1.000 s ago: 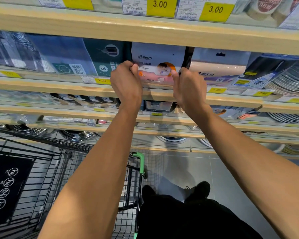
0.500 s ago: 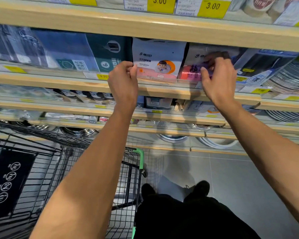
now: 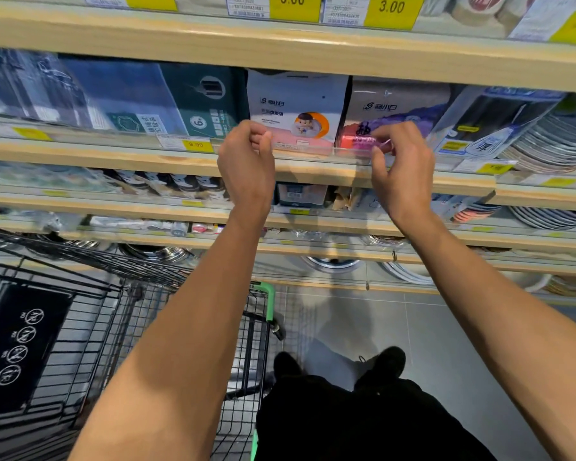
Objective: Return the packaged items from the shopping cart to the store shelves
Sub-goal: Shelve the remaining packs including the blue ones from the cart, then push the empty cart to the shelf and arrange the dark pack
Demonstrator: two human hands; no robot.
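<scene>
A white and pink package [image 3: 296, 104] with a cartoon child stands upright on the wooden shelf [image 3: 113, 158], behind its clear front lip. A grey and purple package [image 3: 399, 106] of the same brand stands right beside it. My left hand [image 3: 246, 164] is at the white package's lower left corner, fingers curled closed, with nothing visibly held. My right hand [image 3: 404, 168] is in front of the purple package's bottom edge, fingers bent and apart, fingertips touching the pack and the lip. The wire shopping cart [image 3: 113, 327] stands low at the left; its contents are not visible.
Teal and blue packs [image 3: 193, 98] fill the shelf to the left, and stacked foil plates [image 3: 552, 141] lie to the right. More shelves run above and below. The cart's green handle [image 3: 268, 297] is beside my legs [image 3: 346, 417] on the grey tiled floor.
Both hands first pressed the white package into the shelf. My right hand then moved right to the purple package and has now slid down to its bottom edge. My left hand has curled shut.
</scene>
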